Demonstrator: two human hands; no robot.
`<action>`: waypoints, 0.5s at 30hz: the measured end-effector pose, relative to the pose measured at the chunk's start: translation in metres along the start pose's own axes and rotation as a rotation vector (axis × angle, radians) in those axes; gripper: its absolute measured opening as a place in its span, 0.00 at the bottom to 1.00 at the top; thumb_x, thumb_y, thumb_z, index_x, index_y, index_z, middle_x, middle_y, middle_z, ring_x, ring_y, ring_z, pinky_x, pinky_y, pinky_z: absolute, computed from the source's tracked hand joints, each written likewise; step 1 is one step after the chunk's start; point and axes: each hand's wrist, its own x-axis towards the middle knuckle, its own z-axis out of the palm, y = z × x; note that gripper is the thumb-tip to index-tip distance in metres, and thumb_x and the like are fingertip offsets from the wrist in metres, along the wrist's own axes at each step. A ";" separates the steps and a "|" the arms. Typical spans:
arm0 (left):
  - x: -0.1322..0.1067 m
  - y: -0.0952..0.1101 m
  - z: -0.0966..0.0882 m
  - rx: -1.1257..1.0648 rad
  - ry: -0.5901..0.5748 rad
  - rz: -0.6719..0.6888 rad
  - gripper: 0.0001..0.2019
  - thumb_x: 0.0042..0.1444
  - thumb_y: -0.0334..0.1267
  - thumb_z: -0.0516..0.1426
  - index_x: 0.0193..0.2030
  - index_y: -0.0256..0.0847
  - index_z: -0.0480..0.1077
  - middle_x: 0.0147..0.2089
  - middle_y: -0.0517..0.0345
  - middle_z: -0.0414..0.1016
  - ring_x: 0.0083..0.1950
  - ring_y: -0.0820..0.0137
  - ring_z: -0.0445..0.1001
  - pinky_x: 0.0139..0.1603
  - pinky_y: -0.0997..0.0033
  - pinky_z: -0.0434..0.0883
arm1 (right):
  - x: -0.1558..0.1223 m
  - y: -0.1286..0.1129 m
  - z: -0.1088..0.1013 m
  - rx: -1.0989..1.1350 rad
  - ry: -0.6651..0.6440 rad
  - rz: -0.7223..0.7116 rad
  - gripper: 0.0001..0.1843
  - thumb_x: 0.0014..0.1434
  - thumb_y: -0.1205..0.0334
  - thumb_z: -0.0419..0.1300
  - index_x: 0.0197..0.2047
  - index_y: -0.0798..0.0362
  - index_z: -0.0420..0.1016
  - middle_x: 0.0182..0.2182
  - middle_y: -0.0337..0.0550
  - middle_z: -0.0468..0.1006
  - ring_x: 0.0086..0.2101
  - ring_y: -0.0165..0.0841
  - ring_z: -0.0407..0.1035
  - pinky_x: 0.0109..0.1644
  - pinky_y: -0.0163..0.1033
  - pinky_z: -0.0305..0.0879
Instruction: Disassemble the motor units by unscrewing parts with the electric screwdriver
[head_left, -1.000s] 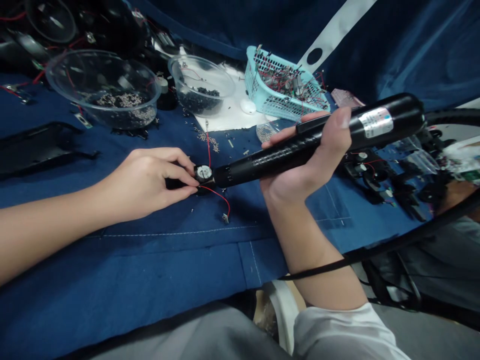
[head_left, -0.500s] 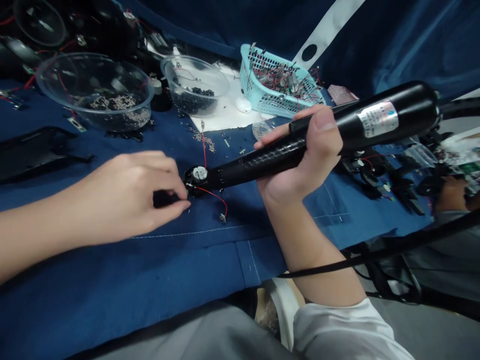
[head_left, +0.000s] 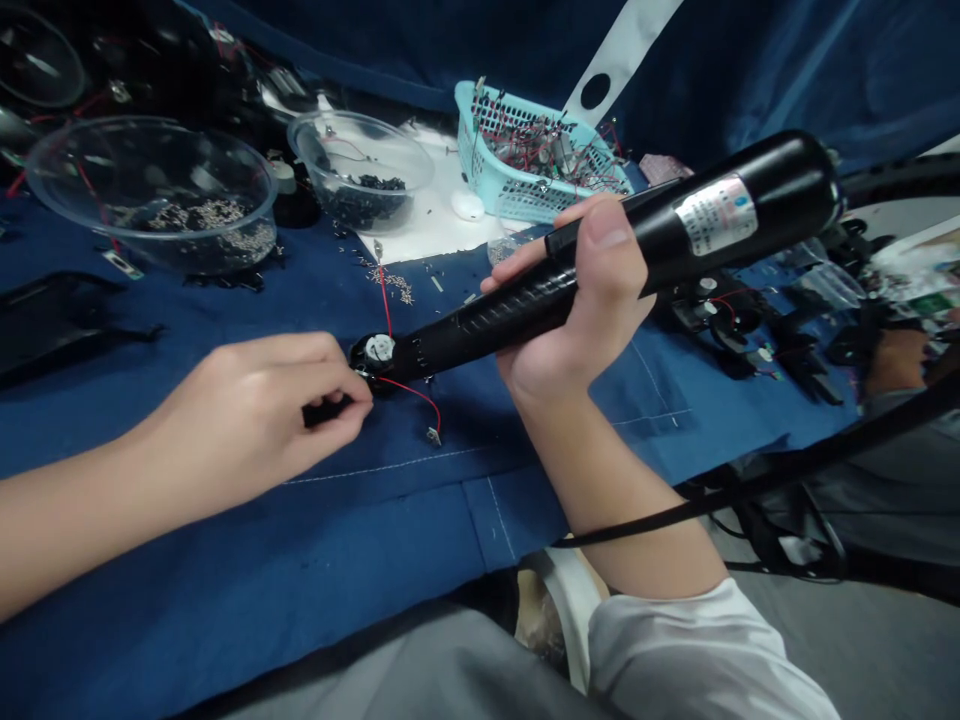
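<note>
**Q:** Surface?
**A:** Navy cloth (head_left: 225, 540) over the table, strewn with tiny metal parts.

**Q:** Containers?
**A:** Ten o'clock: clear plastic bowl (head_left: 150, 150), silver bits. Eleven: smaller clear bowl (head_left: 360, 140), black bits. One: turquoise mesh basket (head_left: 540, 195), red-wired components.

**Q:** Hands?
**A:** Left hand (head_left: 247, 420) pinches a round black red-wired component (head_left: 379, 350) at the cloth's centre. Right hand (head_left: 577, 300) grips a black cylindrical electric screwdriver (head_left: 487, 325), its tip against the component.

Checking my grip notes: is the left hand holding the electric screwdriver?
No, the right hand grips the electric screwdriver; the left hand holds the wired round part at its tip.
</note>
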 end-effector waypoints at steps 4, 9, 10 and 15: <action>0.005 -0.005 0.002 0.098 0.112 0.098 0.08 0.69 0.36 0.58 0.40 0.44 0.78 0.36 0.59 0.81 0.34 0.68 0.80 0.35 0.66 0.76 | 0.000 -0.003 0.001 0.002 -0.010 0.014 0.13 0.68 0.49 0.63 0.35 0.47 0.76 0.21 0.33 0.77 0.21 0.30 0.72 0.26 0.37 0.73; 0.004 -0.012 0.007 0.165 0.077 0.148 0.09 0.69 0.35 0.58 0.39 0.44 0.79 0.37 0.57 0.81 0.36 0.66 0.81 0.37 0.65 0.77 | 0.000 -0.001 -0.001 0.064 -0.023 0.002 0.11 0.65 0.51 0.66 0.34 0.46 0.78 0.20 0.33 0.77 0.20 0.30 0.72 0.25 0.38 0.72; 0.004 -0.012 0.006 0.166 0.075 0.150 0.09 0.70 0.35 0.58 0.39 0.44 0.79 0.37 0.58 0.81 0.36 0.67 0.81 0.38 0.65 0.77 | 0.001 0.000 -0.001 0.068 -0.026 0.009 0.10 0.65 0.51 0.66 0.34 0.46 0.78 0.21 0.33 0.77 0.20 0.30 0.72 0.25 0.38 0.72; 0.004 -0.014 0.005 0.212 0.060 0.222 0.08 0.70 0.34 0.58 0.41 0.43 0.78 0.37 0.58 0.81 0.35 0.66 0.80 0.38 0.63 0.77 | 0.001 0.001 -0.002 0.072 -0.034 -0.002 0.09 0.66 0.53 0.67 0.35 0.45 0.79 0.21 0.33 0.78 0.21 0.30 0.72 0.26 0.38 0.71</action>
